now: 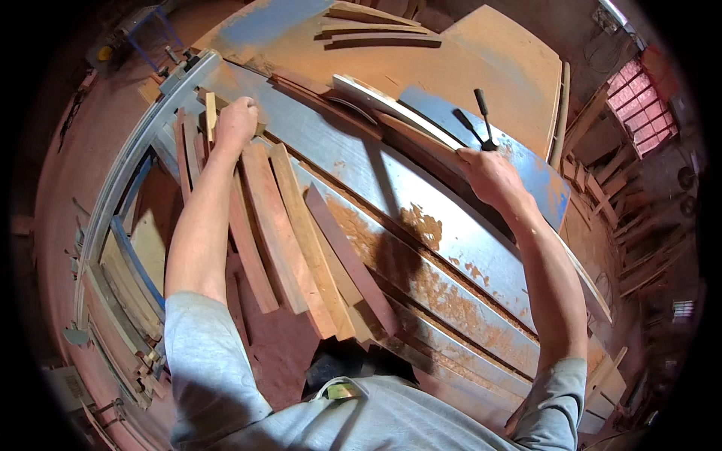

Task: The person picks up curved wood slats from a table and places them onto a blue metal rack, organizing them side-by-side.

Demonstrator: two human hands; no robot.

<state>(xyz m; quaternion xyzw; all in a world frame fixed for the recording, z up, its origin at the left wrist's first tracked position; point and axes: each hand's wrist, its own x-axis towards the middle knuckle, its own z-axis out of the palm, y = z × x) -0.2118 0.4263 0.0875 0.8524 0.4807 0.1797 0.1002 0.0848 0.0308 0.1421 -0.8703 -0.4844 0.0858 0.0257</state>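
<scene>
My right hand [492, 179] is closed around the upper edge of a long brown wooden board [421, 140]. This board stands along the pale rip fence [398, 107] of a table saw. At the far left of the saw table, my left hand [238, 122] is a fist beside a short upright piece of light wood [210, 116]. A brown block shows just past its knuckles, but what the fingers hold is hidden. Below that hand, several loose wooden strips [274, 225] lie side by side, their near ends jutting toward me. Ahead of the board, a curved blade-like edge [353, 110] shows.
Sawdust and shavings [421, 225] cover parts of the metal saw table [481, 259]. Two black-handled levers [485, 120] rise behind the fence. Several offcuts [383, 37] lie on the far dusty panel. A metal rail [113, 195] curves along the left; stacked timber [124, 301] lies below it.
</scene>
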